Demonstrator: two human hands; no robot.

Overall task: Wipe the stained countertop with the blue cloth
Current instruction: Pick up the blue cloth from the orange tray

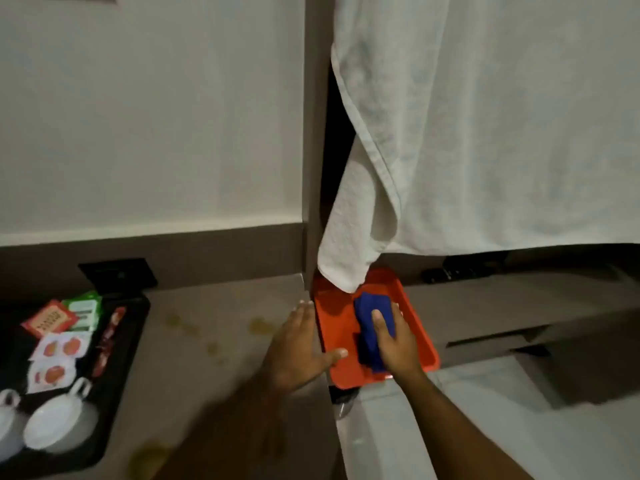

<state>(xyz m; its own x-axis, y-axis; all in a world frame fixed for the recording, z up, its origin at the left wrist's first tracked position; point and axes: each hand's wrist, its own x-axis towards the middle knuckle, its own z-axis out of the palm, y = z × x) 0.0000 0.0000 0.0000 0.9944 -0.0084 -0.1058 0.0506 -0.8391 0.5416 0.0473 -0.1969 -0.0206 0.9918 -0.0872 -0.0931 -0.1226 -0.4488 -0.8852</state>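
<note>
Black tray (128, 341) with sachets (52, 318) and cups (55, 424) was set leftmost. Yellowish stains (259, 325) were noted on the countertop (214, 306). Left hand (298, 351) was laid flat, fingers spread, against the red tray (332, 306). Blue cloth (372, 327), inside that tray, was grasped by the right hand (393, 344).

A large white towel (485, 126) hangs across the upper right of the frame, its folded lower corner drooping into an orange tray (332, 306) at lower centre. At lower left lies a black tray (128, 327) carrying sachets: a red one (50, 318), a green one (85, 306), white ones printed with red fruit (59, 348) and a dark red stick packet (109, 337). Two white cups (59, 420) lie at its near end. A black wall socket (117, 273) sits just behind the black tray, below a pale wall panel (149, 109).
</note>
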